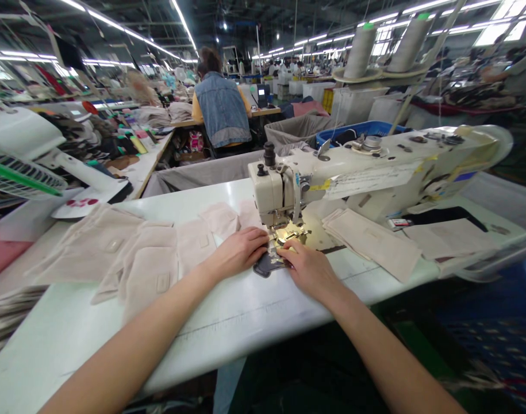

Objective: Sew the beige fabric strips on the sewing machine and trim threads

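Note:
A cream sewing machine [267, 192] stands on the pale table [245, 319], its lit needle area low at the middle. Just left of the needle, my left hand [241, 251] rests with its fingers together; what they hold, if anything, is hidden. My right hand [310, 269] is at the right front of the needle, thumb and fingers pinched at a small dark piece [269, 265] that lies under the presser foot. Beige fabric pieces with small tabs [150, 259] spread out to the left. More folded beige pieces [375, 241] lie right of the needle.
A white fan [25, 144] stands at the left. Behind the machine are grey cloth bins [297, 129] and a blue basket [361, 131]. Two thread cones [360, 52] rise at the back right. A person in a denim vest [223, 109] sits ahead, facing away.

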`<state>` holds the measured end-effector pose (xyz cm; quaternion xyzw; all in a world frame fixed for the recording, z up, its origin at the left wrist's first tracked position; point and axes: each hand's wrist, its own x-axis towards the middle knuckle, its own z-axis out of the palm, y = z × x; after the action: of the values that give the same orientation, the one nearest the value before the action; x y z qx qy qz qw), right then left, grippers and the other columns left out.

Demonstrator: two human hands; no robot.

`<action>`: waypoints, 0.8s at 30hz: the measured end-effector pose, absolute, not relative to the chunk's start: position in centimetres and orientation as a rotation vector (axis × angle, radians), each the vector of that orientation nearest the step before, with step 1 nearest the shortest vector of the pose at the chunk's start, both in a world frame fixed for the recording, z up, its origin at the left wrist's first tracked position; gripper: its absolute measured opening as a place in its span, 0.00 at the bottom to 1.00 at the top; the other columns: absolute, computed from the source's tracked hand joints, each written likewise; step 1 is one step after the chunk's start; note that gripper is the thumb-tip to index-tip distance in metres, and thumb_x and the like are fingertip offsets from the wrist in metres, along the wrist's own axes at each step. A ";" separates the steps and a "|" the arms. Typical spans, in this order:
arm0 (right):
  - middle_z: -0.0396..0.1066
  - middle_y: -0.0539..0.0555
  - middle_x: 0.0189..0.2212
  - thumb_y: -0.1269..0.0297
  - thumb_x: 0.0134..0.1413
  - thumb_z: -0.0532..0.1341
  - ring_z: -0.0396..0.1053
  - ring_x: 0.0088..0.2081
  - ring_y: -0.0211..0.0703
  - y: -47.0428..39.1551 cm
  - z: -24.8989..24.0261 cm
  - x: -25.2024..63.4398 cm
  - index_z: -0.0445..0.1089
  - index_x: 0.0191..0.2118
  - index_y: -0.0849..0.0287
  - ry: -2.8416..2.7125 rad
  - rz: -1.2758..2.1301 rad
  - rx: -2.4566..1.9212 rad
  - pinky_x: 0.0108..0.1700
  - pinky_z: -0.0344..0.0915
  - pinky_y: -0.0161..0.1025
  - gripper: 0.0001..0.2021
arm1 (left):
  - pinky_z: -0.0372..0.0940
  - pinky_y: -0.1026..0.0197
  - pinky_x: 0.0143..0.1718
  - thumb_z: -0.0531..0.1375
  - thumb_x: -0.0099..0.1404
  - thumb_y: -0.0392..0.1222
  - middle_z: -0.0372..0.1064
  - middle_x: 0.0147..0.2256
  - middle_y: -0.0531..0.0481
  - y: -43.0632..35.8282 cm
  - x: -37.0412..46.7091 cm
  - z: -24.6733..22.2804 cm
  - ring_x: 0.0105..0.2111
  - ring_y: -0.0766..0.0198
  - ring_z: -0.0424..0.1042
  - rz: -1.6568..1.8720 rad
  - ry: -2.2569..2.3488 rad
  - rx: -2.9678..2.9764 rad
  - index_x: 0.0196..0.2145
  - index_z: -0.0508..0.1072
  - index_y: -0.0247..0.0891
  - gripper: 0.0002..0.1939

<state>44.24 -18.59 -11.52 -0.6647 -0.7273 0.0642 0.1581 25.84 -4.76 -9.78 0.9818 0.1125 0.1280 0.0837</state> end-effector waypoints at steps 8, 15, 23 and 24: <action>0.69 0.55 0.56 0.76 0.59 0.57 0.72 0.48 0.44 -19.1 -11.9 44.2 0.71 0.55 0.55 -2.065 0.185 -1.867 0.44 0.69 0.38 0.20 | 0.67 0.51 0.56 0.49 0.75 0.42 0.70 0.50 0.39 -4.4 25.7 -10.6 0.53 0.55 0.69 0.420 0.374 2.918 0.54 0.71 0.35 0.18; 0.70 0.54 0.55 0.75 0.59 0.58 0.73 0.47 0.46 -19.2 -12.3 44.1 0.72 0.54 0.55 -2.027 0.161 -1.840 0.43 0.70 0.39 0.19 | 0.68 0.49 0.54 0.48 0.76 0.43 0.69 0.51 0.40 -4.5 25.6 -11.0 0.53 0.53 0.68 0.417 0.406 2.979 0.58 0.69 0.38 0.19; 0.73 0.53 0.50 0.77 0.58 0.58 0.74 0.42 0.45 -19.2 -13.1 44.0 0.74 0.50 0.55 -1.958 0.092 -1.744 0.39 0.69 0.37 0.17 | 0.67 0.49 0.56 0.49 0.75 0.42 0.68 0.53 0.40 -4.7 25.5 -11.4 0.54 0.53 0.68 0.456 0.469 2.953 0.57 0.70 0.39 0.18; 0.73 0.53 0.49 0.77 0.57 0.59 0.75 0.41 0.45 -19.1 -13.2 44.0 0.74 0.49 0.55 -1.944 0.075 -1.725 0.38 0.69 0.37 0.17 | 0.66 0.49 0.57 0.49 0.75 0.43 0.67 0.54 0.40 -4.7 25.5 -11.5 0.55 0.53 0.67 0.471 0.496 2.943 0.57 0.69 0.39 0.18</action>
<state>44.02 -19.14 -13.20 -0.6392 -0.7204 0.0278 0.2677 25.55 -4.68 -11.46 0.9723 0.1638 0.1555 0.0600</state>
